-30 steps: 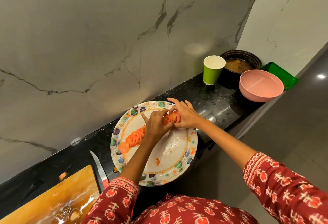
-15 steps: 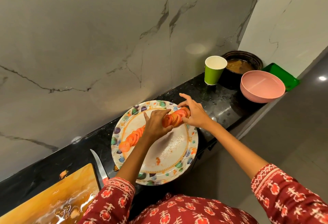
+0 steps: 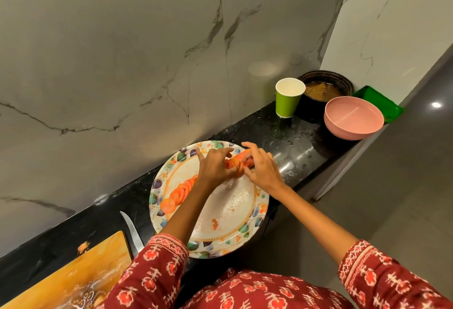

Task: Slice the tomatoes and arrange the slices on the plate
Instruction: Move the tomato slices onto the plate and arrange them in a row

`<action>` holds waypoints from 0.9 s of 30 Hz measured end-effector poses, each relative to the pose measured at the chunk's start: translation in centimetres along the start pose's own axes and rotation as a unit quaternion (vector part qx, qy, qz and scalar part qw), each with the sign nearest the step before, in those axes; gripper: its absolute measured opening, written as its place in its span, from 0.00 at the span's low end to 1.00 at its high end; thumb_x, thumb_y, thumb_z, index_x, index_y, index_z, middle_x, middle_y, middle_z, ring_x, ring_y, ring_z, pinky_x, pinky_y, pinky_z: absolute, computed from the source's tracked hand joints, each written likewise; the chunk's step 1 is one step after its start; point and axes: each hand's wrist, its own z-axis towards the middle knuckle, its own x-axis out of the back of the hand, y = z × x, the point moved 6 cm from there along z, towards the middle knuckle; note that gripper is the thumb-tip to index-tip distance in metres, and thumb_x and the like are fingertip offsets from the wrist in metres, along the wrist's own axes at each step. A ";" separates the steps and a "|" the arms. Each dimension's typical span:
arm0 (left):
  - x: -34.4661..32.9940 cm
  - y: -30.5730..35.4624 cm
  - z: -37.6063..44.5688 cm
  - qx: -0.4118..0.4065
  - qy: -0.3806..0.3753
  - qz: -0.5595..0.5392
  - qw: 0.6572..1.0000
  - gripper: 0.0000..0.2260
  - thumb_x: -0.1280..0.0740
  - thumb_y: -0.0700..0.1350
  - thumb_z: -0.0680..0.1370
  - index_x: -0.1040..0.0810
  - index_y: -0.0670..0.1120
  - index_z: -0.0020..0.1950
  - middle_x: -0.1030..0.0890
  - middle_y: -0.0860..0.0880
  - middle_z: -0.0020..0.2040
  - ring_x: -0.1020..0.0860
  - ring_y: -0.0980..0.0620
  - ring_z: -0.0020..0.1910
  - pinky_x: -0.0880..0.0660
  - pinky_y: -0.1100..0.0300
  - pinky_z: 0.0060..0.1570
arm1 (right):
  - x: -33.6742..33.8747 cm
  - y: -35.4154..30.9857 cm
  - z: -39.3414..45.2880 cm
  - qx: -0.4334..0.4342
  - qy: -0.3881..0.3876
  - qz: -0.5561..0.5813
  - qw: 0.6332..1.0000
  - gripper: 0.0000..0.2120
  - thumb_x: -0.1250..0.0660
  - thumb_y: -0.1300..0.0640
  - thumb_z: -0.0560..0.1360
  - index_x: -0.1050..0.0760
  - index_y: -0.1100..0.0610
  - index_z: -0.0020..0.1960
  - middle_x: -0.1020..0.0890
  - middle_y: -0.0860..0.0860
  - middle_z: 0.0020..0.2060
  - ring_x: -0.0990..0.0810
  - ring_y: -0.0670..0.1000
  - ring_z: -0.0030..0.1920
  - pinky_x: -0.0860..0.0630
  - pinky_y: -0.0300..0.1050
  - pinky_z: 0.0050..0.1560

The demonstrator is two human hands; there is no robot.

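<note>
A round patterned plate (image 3: 232, 213) lies on the black counter. A row of overlapping tomato slices (image 3: 180, 192) runs across its left part toward the far rim. Both hands meet over the far side of the plate. My left hand (image 3: 214, 165) and my right hand (image 3: 261, 167) pinch a cluster of tomato slices (image 3: 236, 163) between their fingertips. A small tomato scrap (image 3: 215, 223) sits on the near part of the plate.
A knife (image 3: 132, 231) lies on the counter left of the plate, beside a wet wooden cutting board (image 3: 73, 277). To the right stand a green paper cup (image 3: 289, 98), a dark pot (image 3: 326, 88), a pink bowl (image 3: 353, 117) and a green tray (image 3: 382, 102). The counter edge drops off on the near side.
Both hands stay at the far side of the plate. The right hand's fingers have closed in on the held slices, and the cluster has shifted slightly.
</note>
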 end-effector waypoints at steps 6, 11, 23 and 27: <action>-0.5 0.2 0.1 -0.025 0.000 0.031 0.999 0.26 0.35 0.60 0.74 0.31 0.51 0.68 0.22 0.50 0.61 0.29 0.50 0.65 0.60 0.34 0.69 | 0.2 0.2 0.0 -0.030 0.006 0.016 0.999 0.28 0.32 0.58 0.73 0.37 0.55 0.70 0.21 0.56 0.49 0.23 0.55 0.51 0.29 0.49 0.56; -0.6 0.0 -0.2 -0.029 0.017 0.023 0.999 0.25 0.36 0.61 0.74 0.30 0.50 0.67 0.22 0.49 0.61 0.28 0.50 0.64 0.65 0.35 0.67 | 0.6 -0.5 0.1 -0.039 -0.007 0.029 0.999 0.27 0.33 0.60 0.74 0.37 0.56 0.70 0.21 0.56 0.49 0.24 0.54 0.52 0.31 0.47 0.57; -0.5 -1.6 -1.0 -0.012 0.054 -0.060 0.997 0.25 0.33 0.58 0.73 0.29 0.50 0.67 0.23 0.48 0.63 0.29 0.49 0.65 0.61 0.35 0.69 | -0.6 -1.8 1.0 -0.028 -0.069 -0.055 0.996 0.27 0.32 0.52 0.74 0.38 0.54 0.70 0.23 0.53 0.56 0.28 0.54 0.58 0.34 0.47 0.58; -0.8 -1.8 -1.0 -0.016 0.058 -0.071 0.996 0.25 0.32 0.56 0.73 0.30 0.49 0.68 0.24 0.48 0.64 0.30 0.49 0.66 0.62 0.36 0.69 | -1.2 -2.6 1.1 0.000 -0.063 -0.115 0.991 0.28 0.31 0.51 0.73 0.38 0.54 0.69 0.24 0.51 0.59 0.29 0.53 0.57 0.34 0.47 0.57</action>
